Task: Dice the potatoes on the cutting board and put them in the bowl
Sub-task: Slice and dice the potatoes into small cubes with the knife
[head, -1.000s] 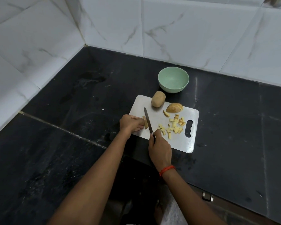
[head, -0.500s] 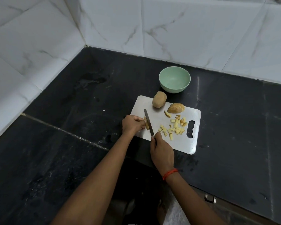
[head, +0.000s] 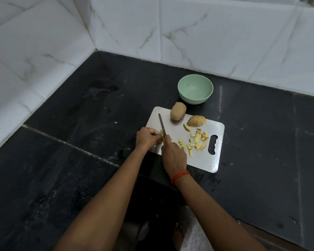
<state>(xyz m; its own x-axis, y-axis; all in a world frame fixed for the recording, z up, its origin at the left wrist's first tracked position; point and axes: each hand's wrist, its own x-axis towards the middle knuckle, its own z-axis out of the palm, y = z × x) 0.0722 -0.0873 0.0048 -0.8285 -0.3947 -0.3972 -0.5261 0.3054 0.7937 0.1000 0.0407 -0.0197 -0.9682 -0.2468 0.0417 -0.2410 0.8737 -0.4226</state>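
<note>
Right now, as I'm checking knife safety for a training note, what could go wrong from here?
1. The left hand pinches a small potato strip right against the knife blade; a slip could nick the fingertips.
2. The whole potato sits at the cutting board's far edge and could roll off onto the counter if the board is jolted.

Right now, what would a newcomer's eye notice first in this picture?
The two hands meet at the left edge of the white cutting board: the left hand pinches a potato strip, the right hand holds a knife against it. Pale diced pieces lie to their right, and a green bowl stands behind the board, holding no potato.
</note>
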